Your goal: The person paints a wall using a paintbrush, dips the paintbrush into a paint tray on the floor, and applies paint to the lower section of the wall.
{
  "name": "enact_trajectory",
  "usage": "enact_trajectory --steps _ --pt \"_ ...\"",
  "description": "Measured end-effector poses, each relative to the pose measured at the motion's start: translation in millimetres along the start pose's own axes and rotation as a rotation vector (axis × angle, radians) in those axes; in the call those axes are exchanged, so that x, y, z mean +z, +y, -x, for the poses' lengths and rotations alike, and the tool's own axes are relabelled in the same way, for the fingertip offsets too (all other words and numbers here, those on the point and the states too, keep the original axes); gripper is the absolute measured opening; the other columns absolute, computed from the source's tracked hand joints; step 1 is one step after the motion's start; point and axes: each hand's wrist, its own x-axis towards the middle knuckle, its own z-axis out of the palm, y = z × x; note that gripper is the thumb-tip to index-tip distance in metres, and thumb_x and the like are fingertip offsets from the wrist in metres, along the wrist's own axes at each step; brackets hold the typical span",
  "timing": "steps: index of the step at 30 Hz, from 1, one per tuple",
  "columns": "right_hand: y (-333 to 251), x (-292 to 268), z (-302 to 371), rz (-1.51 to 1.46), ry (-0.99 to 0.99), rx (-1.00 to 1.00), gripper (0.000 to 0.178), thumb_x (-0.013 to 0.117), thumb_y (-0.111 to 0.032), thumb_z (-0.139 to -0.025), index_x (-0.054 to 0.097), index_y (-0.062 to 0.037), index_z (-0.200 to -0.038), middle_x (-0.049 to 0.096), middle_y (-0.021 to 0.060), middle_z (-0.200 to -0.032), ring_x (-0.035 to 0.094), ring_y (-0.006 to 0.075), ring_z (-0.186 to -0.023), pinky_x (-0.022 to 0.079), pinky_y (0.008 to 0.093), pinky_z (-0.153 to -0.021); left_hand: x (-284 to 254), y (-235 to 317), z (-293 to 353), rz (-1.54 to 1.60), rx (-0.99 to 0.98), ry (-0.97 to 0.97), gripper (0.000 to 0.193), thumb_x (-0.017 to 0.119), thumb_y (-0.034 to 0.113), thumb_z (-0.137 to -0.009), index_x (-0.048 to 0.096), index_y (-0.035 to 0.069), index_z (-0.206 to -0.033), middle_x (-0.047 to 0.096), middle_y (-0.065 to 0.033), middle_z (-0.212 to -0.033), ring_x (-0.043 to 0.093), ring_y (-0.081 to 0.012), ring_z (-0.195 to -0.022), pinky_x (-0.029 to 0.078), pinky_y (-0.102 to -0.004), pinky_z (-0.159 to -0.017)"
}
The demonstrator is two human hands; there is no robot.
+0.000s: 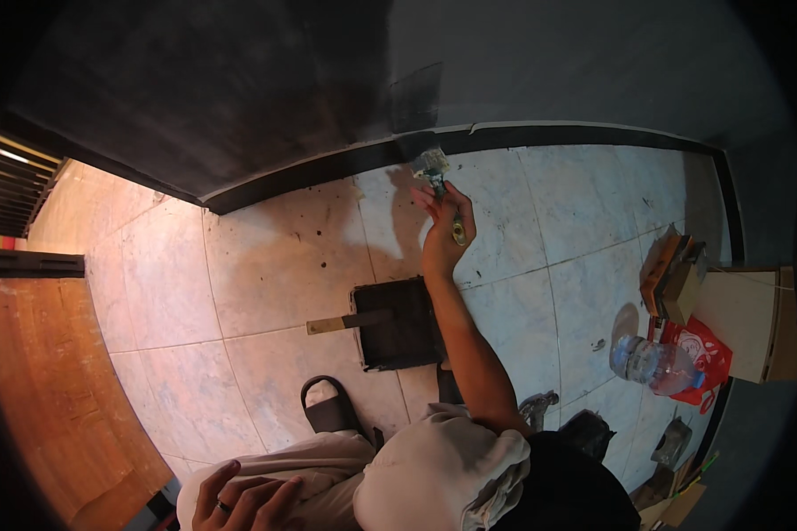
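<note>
My right hand (450, 226) reaches forward, closed around the green handle of a paintbrush (432, 165). Its metal band is smeared with paint, and its dark tip meets the black strip at the foot of the grey wall (576, 66). A darker patch (416, 96) shows on the wall just above. My left hand (248, 503) lies over my left thigh, fingers loosely bent and apart, holding nothing. Below my right forearm sits a square black tray (397, 345). A flat tool with a wooden handle (328, 326) lies across its left rim; the forearm hides the tray's right edge.
To the right are a clear plastic bottle (651, 365), a red bag (704, 341) and stacked boxes (673, 279). Dark crumpled items (586, 434) lie near my right leg. A wooden panel (40, 380) stands at left. Dark spots mark the tiled floor (283, 305).
</note>
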Motion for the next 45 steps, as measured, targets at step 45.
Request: enact_trajectory --steps 45 --pt "-102 62 -21 -0.183 -0.099 -0.101 0.038 0.046 -0.022 -0.112 0.053 0.009 -0.131 0.071 0.0262 -0.113 0.074 0.0301 -0.103 0.057 0.0391 -0.099 7 10 4 0.001 0.068 0.027 0.039 0.063 0.001 -0.092 0.062 0.0 -0.131 0.069 -0.0179 -0.11 0.067 -0.0354 -0.104 0.049 -0.0521 -0.105"
